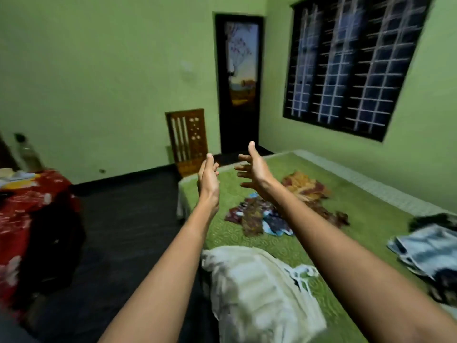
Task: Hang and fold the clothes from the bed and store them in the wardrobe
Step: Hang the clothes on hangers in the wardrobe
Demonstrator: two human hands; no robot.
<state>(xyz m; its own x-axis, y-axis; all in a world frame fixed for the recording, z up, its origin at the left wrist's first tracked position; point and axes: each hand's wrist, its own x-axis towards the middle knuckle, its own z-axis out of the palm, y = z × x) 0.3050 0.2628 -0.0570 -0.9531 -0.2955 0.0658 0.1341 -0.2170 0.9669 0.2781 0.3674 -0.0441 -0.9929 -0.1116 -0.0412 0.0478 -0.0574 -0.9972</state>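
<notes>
Both my arms reach out over the bed (366,214), which has a green quilted cover. My left hand (208,180) and my right hand (253,169) are held up facing each other, fingers straight, holding nothing. On the bed lie a white garment (257,288) near me, a dark patterned garment (257,219) under my right forearm, an orange-red patterned one (305,185) beyond it, and a pale blue and dark pile (430,251) at the right. No wardrobe is in view.
A table with a red floral cloth (29,209) stands at the left, with a clear bottle (27,152) behind it. A carved wooden panel (189,139) leans on the green wall beside a dark door (239,82). A barred window (351,65) is at the right. Dark floor (128,219) lies between table and bed.
</notes>
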